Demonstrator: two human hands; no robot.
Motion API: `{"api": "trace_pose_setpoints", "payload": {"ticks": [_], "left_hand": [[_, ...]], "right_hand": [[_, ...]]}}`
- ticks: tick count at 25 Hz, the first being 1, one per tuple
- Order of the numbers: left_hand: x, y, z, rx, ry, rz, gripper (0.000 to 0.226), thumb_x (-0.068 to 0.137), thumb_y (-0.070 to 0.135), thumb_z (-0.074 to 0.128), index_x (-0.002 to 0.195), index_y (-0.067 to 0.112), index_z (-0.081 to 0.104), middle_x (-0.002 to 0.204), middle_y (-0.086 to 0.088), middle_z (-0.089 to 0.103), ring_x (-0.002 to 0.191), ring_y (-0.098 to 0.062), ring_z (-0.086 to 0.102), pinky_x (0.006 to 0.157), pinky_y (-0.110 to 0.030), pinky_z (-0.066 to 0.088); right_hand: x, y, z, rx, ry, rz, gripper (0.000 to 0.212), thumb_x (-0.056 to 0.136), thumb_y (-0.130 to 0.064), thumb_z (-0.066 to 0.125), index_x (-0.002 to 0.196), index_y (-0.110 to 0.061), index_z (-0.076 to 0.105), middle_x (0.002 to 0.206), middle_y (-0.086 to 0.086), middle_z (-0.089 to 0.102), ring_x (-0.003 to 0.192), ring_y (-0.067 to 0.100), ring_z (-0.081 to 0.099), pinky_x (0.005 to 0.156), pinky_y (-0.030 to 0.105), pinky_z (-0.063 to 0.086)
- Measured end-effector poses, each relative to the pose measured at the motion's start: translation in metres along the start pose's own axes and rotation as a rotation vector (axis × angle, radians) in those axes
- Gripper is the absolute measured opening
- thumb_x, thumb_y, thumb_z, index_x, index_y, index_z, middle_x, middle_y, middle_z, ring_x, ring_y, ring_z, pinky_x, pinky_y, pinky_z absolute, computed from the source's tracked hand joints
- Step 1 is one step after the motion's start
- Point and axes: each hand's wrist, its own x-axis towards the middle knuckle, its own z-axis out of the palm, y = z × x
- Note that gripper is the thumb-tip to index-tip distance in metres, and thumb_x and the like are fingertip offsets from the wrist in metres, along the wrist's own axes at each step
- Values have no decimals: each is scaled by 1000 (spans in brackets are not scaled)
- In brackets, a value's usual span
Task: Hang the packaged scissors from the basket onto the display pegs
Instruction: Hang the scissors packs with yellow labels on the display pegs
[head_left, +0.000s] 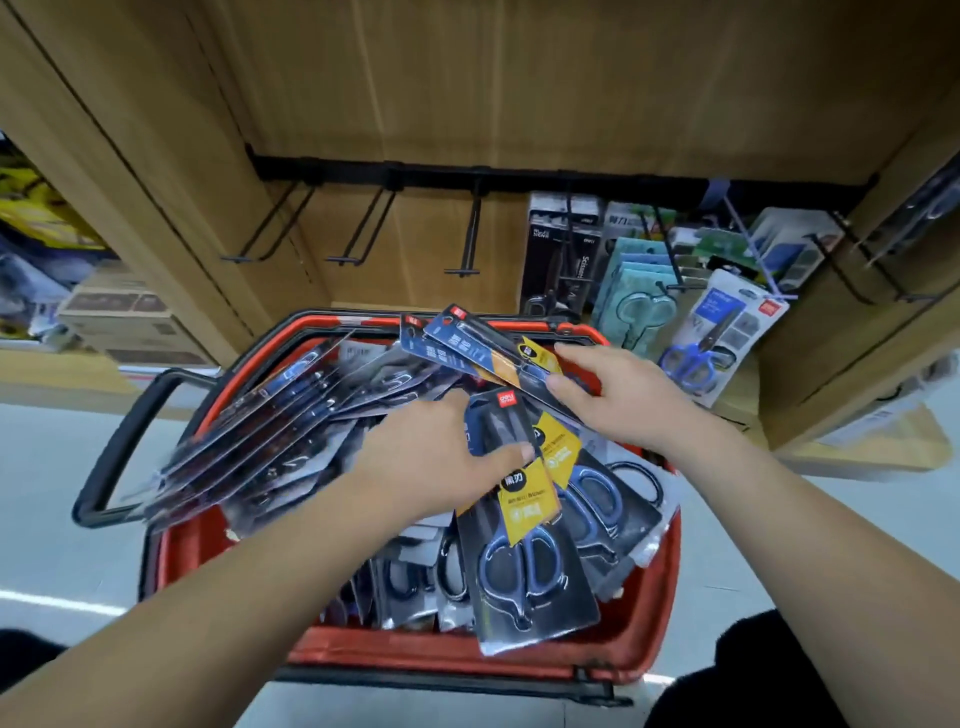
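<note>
Over the red basket (441, 657) the right hand (618, 397) pinches a couple of scissors packs (480, 343) in its grip, raised probably for the empty pegs (358, 234) beyond it, while the left hand (431, 457) steadies the pile (291, 415) inside, its grip impossible to tell.

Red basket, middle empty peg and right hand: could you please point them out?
red basket (405, 652), head view, near wall.
middle empty peg (345, 260), head view, front crossbar.
right hand (618, 395), head view, back of hand.
</note>
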Motion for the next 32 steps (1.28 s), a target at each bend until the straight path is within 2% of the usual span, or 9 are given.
{"api": "trace_pose_setpoints", "payload": {"ticks": [7,10,12,17,19,22,27,30,32], "left_hand": [[-9,1,9,-118,-6,-145,91,77,83,63,142,21,47,100,4,66,100,-22,65,74,-34,54],[-15,-6,13,-253,49,-177,66,77,68,71,120,22,52,89,5,68,88,-18,67,73,-35,57],[-18,-8,16,-408,91,-182,50,78,56,78,105,21,55,87,5,71,85,-17,69,75,-36,59],[-18,-15,8,-698,213,-124,25,82,29,83,83,13,63,62,8,64,61,-18,64,57,-31,49],[-20,-19,-1,-838,247,-95,24,91,28,80,84,19,59,58,17,57,55,-7,55,58,-24,44],[-22,-25,-7,-1034,322,-94,10,99,30,72,104,24,65,83,14,73,79,-9,70,76,-29,55],[-10,-42,-26,-1253,275,30,23,112,21,50,129,28,64,124,8,76,121,-18,69,110,-46,50],[4,-50,-43,-1327,213,107,27,111,14,51,129,27,67,125,5,76,120,-23,70,103,-47,52],[10,-55,-40,-1296,261,64,19,107,15,60,121,26,69,113,3,79,103,-20,75,83,-39,60]], "right_hand": [[-29,7,22,86,-149,24,37,109,-49,38,143,-35,44,144,-12,54,139,7,49,130,45,-11],[-30,-9,10,188,-166,124,23,108,-48,43,122,-30,47,106,-6,62,110,6,56,130,45,-3],[-23,-15,-1,273,-191,183,29,108,-50,43,113,-22,49,102,4,67,96,7,52,126,45,12],[-2,-14,-5,160,-165,102,41,97,-62,60,107,-23,52,96,-4,63,99,20,63,98,31,35],[6,-17,-13,278,-178,86,46,93,-56,70,122,-25,50,112,-2,60,101,18,60,81,20,37],[17,-24,-27,389,-233,56,59,88,-49,80,135,-32,49,127,0,55,104,15,57,88,30,46],[26,-60,-30,737,80,80,53,81,-24,89,119,-23,51,103,3,70,80,23,70,67,32,57],[31,-86,-25,1052,108,139,44,88,-17,84,120,-22,54,103,4,79,92,28,77,87,46,61],[33,-98,-17,1091,114,135,23,101,-21,70,120,-27,59,105,3,79,94,24,75,92,47,59]]}}
